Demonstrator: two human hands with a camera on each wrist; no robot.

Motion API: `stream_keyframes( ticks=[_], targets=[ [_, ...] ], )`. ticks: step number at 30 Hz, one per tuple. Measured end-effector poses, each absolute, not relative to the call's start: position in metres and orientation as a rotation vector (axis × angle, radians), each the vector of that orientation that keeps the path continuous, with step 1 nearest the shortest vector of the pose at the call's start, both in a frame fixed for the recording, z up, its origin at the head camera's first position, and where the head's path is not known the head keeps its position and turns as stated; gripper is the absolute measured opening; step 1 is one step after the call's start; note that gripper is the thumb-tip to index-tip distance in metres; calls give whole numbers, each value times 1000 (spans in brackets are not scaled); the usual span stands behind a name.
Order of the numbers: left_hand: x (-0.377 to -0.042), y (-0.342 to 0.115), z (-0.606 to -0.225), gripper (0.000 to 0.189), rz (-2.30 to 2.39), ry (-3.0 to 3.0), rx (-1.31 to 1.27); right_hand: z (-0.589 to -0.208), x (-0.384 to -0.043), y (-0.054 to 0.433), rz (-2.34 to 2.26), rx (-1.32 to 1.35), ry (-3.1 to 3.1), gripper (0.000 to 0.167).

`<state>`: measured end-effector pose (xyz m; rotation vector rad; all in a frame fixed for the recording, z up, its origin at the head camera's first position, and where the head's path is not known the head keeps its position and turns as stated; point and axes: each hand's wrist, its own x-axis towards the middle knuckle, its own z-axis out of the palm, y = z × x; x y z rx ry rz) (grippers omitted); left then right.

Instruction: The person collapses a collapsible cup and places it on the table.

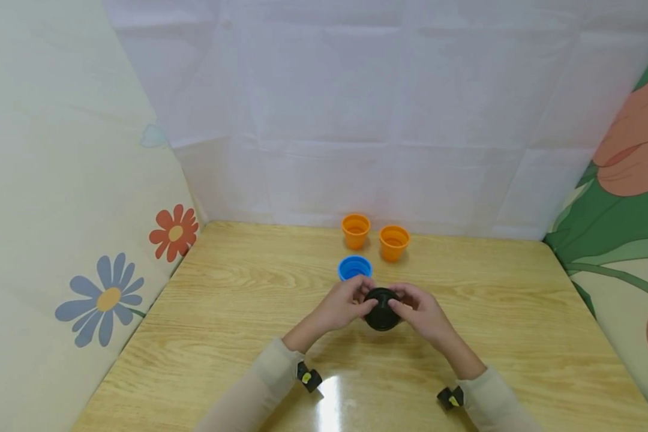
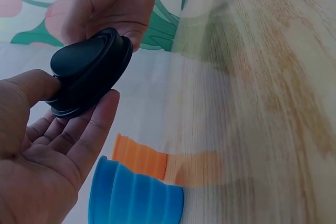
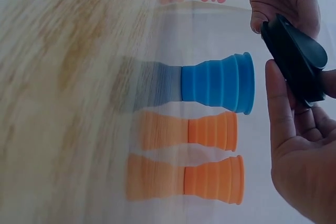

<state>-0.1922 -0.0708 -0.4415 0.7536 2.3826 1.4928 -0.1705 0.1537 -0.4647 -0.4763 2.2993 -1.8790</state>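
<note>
Between both hands, above the table, is a black collapsible cup (image 1: pixel 382 312), folded down to a flat, thick disc. My left hand (image 1: pixel 351 302) pinches its left side, thumb on the near face and fingers behind. From the other side my right hand (image 1: pixel 418 309) grips it the same way, as the right wrist view also shows with the cup (image 3: pixel 294 59) tilted. Just beyond the left hand stands a blue cup (image 1: pixel 354 267), unfolded and upright, its lower part hidden by the fingers in the head view.
Two orange cups (image 1: pixel 356 231) (image 1: pixel 393 243) stand upright side by side behind the blue one, near the back of the wooden table (image 1: pixel 237 282). A white sheet (image 1: pixel 324 120) hangs along the back, and flower-printed cloths (image 1: pixel 86 198) flank both sides.
</note>
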Motion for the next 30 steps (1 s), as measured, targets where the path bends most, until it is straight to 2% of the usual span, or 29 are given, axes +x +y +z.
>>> stream_keyframes(
  ticks=[18, 30],
  targets=[
    [-190, -71, -444, 20, 1595, 2372, 712, -456, -168, 151, -1916, -366, 2263, 33],
    [-190, -71, -444, 27, 1620, 2283, 639, -461, -171, 152, -1910, -356, 2284, 32]
  ],
)
